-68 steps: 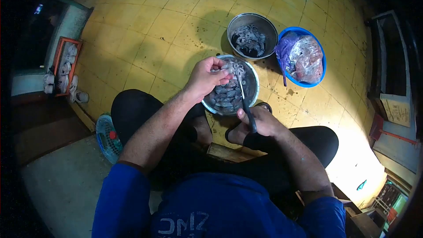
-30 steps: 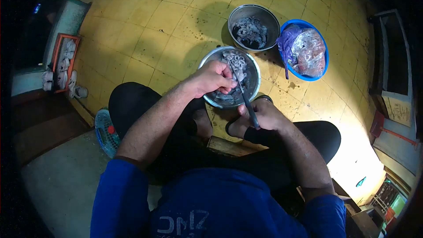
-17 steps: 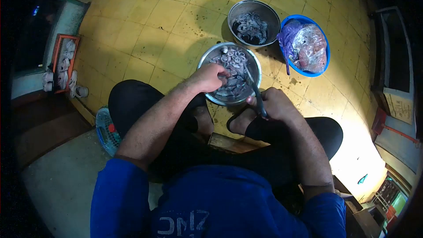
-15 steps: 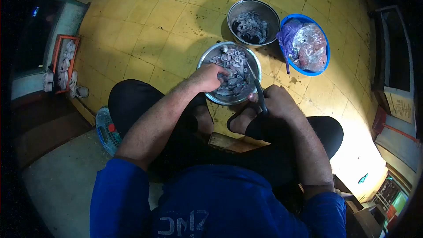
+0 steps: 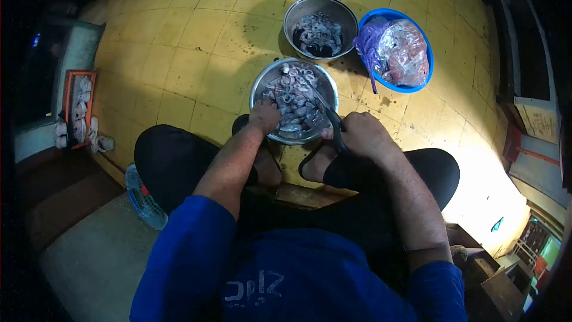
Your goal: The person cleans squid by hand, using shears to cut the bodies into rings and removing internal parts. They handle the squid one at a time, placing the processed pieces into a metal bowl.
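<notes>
Evidently, the metal bowl, round and shiny with a bright rim, sits on the smooth yellow floor tiles just in front of the person's feet. In it lie slick, soft seafood pieces, grey and plump toward the near side, with small pale rings toward the far side. The right hand has its fingers wrapped around the dark handle of one cutting tool, its slim metal blade slanting over the bowl. The left hand is at the bowl's near-left edge; whether its fingers pinch anything I cannot tell. Round vessels number three: this bowl, a deep grey pot of wet whitish scraps, and a blue plastic basin holding crinkled clear plastic and one purple bag. The seafood pieces overlap too much to count.
</notes>
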`<state>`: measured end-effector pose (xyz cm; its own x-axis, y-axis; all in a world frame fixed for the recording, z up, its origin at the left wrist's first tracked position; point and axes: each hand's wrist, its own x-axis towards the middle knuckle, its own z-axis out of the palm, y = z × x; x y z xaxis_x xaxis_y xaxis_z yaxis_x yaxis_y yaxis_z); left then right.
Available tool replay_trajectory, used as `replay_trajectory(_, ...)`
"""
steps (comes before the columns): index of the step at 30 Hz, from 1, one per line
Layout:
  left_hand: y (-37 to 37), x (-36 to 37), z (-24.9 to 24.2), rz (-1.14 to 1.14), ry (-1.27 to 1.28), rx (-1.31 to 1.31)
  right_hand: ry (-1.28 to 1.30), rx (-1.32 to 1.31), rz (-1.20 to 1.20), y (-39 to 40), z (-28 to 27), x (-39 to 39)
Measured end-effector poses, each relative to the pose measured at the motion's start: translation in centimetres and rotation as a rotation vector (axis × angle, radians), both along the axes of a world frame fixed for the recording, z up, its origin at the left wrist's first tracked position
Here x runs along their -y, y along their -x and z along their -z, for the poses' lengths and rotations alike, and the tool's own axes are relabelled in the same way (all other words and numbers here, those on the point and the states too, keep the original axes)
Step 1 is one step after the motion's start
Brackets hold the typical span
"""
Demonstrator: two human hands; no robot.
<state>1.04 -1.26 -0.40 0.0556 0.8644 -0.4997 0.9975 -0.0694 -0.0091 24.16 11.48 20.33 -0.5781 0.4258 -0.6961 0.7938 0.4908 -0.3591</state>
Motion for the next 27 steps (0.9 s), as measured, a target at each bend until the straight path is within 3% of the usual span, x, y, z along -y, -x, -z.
replay_trajectory(9, -0.4, -1.8, -0.5, 0.007, 0.325, -0.127, -0.006, 0.008, -0.01, 0.5, -1.0, 0.2)
replay_trajectory(14, 0.8, -2.6, -1.5, -0.248, 0.413, 0.135, -0.002, -0.034, 0.023, 0.0, 0.4, 0.2)
replay_trajectory(15, 0.3, -3.8, -7.5, -0.128, 0.362, 0.182, -0.02, -0.04, 0.032, 0.0, 0.7, 0.2)
replay_trajectory(16, 0.7, -4.3, -8.7, -0.128, 0.358, 0.175, -0.024, -0.047, 0.033, 0.0, 0.7, 0.2)
replay_trajectory(18, 1.7, -5.0, -10.3, -0.453, 0.129, 0.329, -0.006, -0.072, 0.09, 0.2, 0.6, 0.4)
replay_trajectory(23, 2.1, -4.5, -18.7, -0.561, -0.126, 0.648, 0.103, -0.194, 0.172, 0.0, 1.3, 1.3)
replay_trajectory(25, 2.1, -3.5, -19.6, -0.595, -0.278, 0.912, 0.226, -0.298, 0.253, -0.2, 2.8, 1.7)
replay_trajectory(26, 1.9, -2.8, -19.6, -0.598, -0.284, 0.91, 0.224, -0.3, 0.247, -0.5, 3.4, 2.0)
replay_trajectory(27, 1.1, -2.5, -21.0, -0.797, -0.254, 1.066, 0.239, -0.279, 0.241, -0.3, 2.7, 2.2)
